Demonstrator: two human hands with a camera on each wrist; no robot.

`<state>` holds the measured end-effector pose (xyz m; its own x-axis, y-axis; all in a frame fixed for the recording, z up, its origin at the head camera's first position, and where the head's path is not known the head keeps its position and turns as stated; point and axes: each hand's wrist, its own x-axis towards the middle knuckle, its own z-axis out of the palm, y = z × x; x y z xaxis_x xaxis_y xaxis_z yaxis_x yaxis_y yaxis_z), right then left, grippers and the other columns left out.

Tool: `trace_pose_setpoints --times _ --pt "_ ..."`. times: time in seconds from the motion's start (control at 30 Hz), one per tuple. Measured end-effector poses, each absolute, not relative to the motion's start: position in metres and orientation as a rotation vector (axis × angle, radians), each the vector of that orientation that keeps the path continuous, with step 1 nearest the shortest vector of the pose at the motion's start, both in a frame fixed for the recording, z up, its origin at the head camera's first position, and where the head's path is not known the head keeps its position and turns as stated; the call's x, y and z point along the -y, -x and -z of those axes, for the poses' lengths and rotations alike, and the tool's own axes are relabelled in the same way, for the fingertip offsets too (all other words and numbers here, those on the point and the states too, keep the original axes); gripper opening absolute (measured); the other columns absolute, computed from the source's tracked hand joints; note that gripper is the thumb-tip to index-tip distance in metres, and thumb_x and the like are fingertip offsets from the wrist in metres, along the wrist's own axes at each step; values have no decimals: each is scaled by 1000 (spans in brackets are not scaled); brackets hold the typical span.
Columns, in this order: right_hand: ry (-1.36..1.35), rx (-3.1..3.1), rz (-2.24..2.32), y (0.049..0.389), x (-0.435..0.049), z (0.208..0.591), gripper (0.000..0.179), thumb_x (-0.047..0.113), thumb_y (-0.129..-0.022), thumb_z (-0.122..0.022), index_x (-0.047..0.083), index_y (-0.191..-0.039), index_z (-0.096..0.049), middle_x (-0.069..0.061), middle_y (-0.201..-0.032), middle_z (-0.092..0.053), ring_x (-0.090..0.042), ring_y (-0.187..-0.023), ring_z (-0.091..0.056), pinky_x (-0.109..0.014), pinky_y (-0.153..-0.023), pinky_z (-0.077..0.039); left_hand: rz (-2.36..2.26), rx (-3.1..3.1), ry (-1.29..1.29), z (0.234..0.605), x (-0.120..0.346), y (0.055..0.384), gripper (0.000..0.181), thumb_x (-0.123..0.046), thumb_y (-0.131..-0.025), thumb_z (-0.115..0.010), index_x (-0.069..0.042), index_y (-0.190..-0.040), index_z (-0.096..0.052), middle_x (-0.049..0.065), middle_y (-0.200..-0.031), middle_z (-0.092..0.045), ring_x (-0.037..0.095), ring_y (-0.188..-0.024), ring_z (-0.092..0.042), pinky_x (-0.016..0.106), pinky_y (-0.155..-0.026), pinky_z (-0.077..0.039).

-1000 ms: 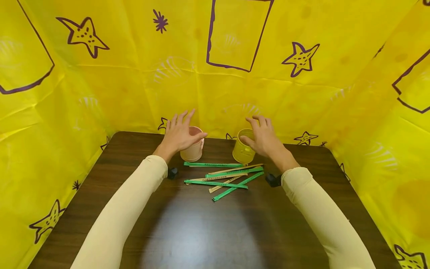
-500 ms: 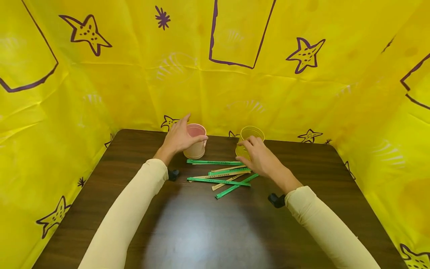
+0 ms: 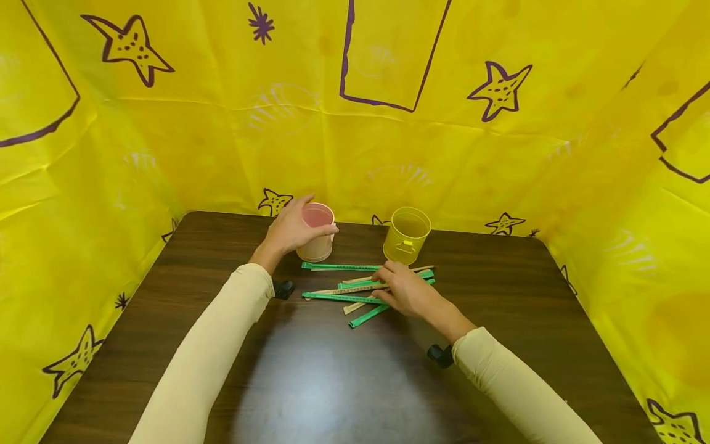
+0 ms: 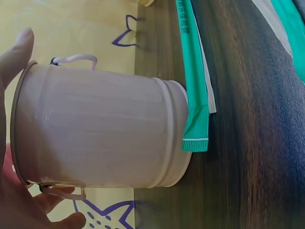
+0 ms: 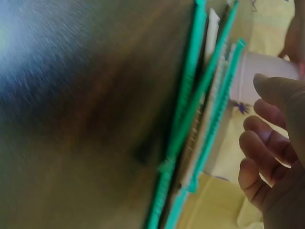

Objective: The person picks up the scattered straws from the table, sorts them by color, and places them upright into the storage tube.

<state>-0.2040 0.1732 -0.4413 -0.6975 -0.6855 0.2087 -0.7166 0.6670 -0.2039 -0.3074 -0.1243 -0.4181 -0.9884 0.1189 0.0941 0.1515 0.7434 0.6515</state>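
Observation:
A pale pink bucket (image 3: pixel 316 248) with small handles stands upright at the back of the table. My left hand (image 3: pixel 288 229) lies around its rim, thumb extended across the near side, fingers beside a handle (image 4: pixel 74 58) in the left wrist view; how firmly it touches is unclear. Green and tan paper-wrapped straws (image 3: pixel 338 298) lie crossed in a loose pile in front of the buckets. Over the pile's right part, my right hand (image 3: pixel 413 295) reaches with loosely bent fingers. Nothing shows between its thumb and fingers (image 5: pixel 264 138) in the right wrist view.
A yellow bucket (image 3: pixel 402 246) stands upright behind the right end of the pile. A dark wood table (image 3: pixel 333 382) carries everything. Yellow cloth (image 3: pixel 355 142) with purple drawings hangs close behind the table and along both sides.
My right hand has moved from the yellow bucket down and left to the straws. The left hand has lowered closer around the pink bucket's rim. Buckets and straws look unmoved.

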Motion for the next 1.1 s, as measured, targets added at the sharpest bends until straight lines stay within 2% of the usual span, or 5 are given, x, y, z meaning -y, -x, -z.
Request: trace_pose_setpoints --times 0.13,0.33,0.63,0.83,1.1 --pt "-1170 2770 -423 199 -168 452 21 24 -94 -75 8 -107 -69 -3 -98 -65 -15 -85 -61 -30 -75 -54 1134 2888 224 420 123 305 111 -77 -70 -77 -21 -157 -37 9 -154 -46 34 -135 -49 60 -107 -46" --pt "-1158 2778 -487 196 -157 464 19 24 -95 -74 9 -105 -69 -2 -96 -66 -14 -86 -61 -31 -77 -54 1281 2858 204 422 121 303 103 -64 -73 -84 -17 -154 -40 12 -146 -50 34 -126 -55 56 -104 -49" --pt "-1144 2804 -546 194 -143 472 19 26 -94 -75 11 -105 -70 -1 -98 -68 -17 -91 -63 -34 -84 -55 1341 2836 126 426 118 302 102 -68 -70 -84 -22 -152 -43 9 -143 -52 33 -124 -56 56 -102 -49" --pt "-1138 2812 -523 193 -133 478 16 26 -94 -76 12 -102 -71 0 -98 -68 -17 -90 -61 -32 -81 -53 1364 2816 122 428 118 304 102 -68 -69 -84 -22 -151 -44 9 -144 -51 34 -124 -56 55 -102 -50" --pt "-1196 2781 -514 194 -127 480 13 18 -97 -71 12 -106 -78 -1 -98 -70 -18 -89 -60 -31 -80 -50 1388 2824 98 423 123 305 102 -65 -70 -85 -22 -152 -42 11 -147 -49 35 -126 -54 56 -103 -49"
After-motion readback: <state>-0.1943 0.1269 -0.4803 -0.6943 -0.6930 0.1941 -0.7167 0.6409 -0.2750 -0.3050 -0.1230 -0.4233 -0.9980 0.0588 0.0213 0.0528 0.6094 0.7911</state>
